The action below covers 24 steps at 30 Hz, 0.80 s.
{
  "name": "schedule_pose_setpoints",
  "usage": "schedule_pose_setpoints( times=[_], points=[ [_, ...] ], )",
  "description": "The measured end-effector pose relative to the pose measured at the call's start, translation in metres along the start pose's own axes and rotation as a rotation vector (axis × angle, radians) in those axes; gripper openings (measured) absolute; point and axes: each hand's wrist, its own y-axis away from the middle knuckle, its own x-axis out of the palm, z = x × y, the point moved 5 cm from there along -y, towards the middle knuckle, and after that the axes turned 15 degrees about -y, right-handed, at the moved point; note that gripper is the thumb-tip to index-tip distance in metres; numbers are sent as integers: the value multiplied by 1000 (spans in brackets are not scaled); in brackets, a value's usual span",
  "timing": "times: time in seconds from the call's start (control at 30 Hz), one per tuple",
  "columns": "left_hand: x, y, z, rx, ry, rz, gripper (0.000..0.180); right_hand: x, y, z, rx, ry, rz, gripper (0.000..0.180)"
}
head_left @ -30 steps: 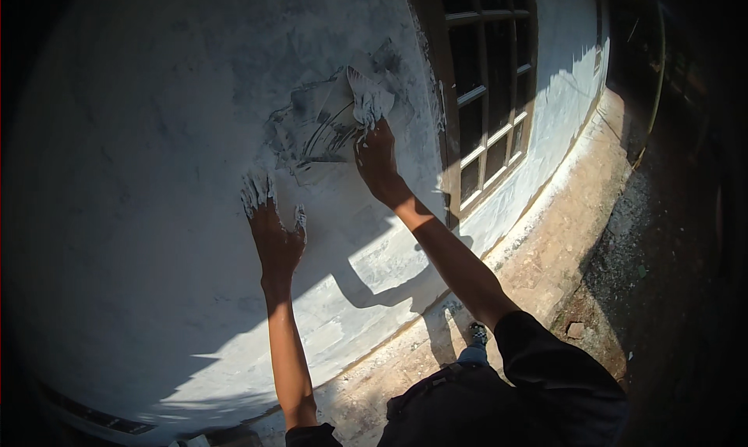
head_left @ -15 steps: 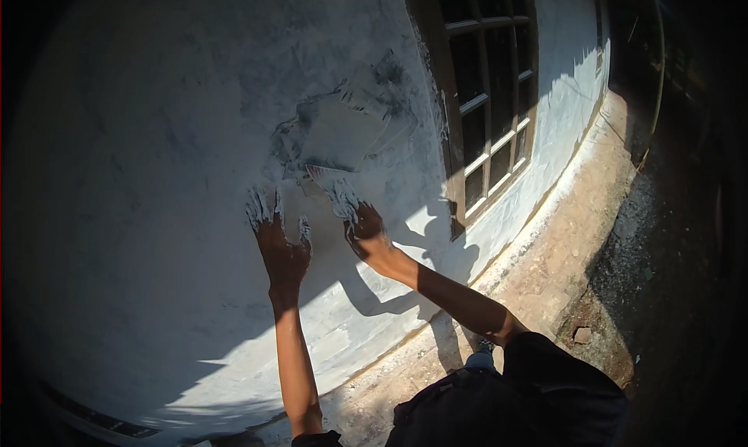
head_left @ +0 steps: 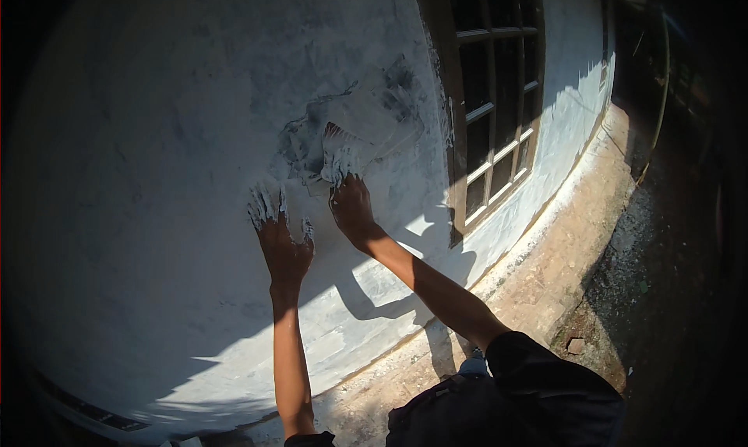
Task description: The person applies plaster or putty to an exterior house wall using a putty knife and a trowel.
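My left hand (head_left: 285, 248) is raised against a pale grey-white wall (head_left: 195, 236), its fingers spread and thickly smeared with white putty. Up and to the right of it, my right hand (head_left: 353, 207) grips a putty knife (head_left: 340, 141). The knife's blade lies against the wall and is coated with putty, as are the fingers around it; its handle is hidden in the hand. Around the blade is a freshly smeared patch of putty (head_left: 362, 112) with ragged dark grey edges.
A barred window (head_left: 502, 104) with a brown frame stands right of the patch. Along the wall's foot runs a sunlit, dusty ledge (head_left: 538, 291), with rough ground (head_left: 623, 291) beyond it. A small brick piece (head_left: 576, 346) lies there. Shadows of my arms fall on the lower wall.
My right hand and the putty knife have moved up and slightly left across the patch, and the blade has turned more upright. The left hand stays about where it was.
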Motion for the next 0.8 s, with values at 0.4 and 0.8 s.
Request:
schedule_pose_setpoints(
  times=[0.4, 0.8],
  points=[
    [-14, -11, -16, -11, -8, -35, 54, -87, -56, -62, -152, -57, -315, 3],
    [-5, 10, 7, -53, 81, -50, 56, -5, 46, 12, -162, -254, -35, 9]
  ],
)
